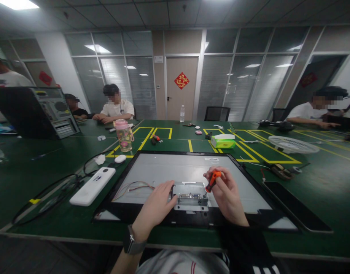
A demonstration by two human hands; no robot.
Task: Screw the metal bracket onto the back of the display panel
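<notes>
A flat display panel [146, 167] with a black frame lies face down in front of me, its grey back upward. On its near middle sits a metal bracket [189, 187] with a row of ports along it. My left hand [159, 203] lies with fingers stretched at the bracket's left edge, touching it. In my right hand [228, 196] is a small orange and black screwdriver [213, 180], held tilted between thumb and fingers. Its tip points down at the bracket's right corner; I cannot tell whether it sits in a screw. Thin coloured wires [137, 185] run over the panel's left part.
A white power bank [93, 186] and black cables [61, 194] lie left of the panel. A dark flat slab [296, 205] is at the right. Beyond stand a pink-lidded bottle [124, 135], a tissue pack [223, 141] and a computer case [35, 112]. Several people sit around the table.
</notes>
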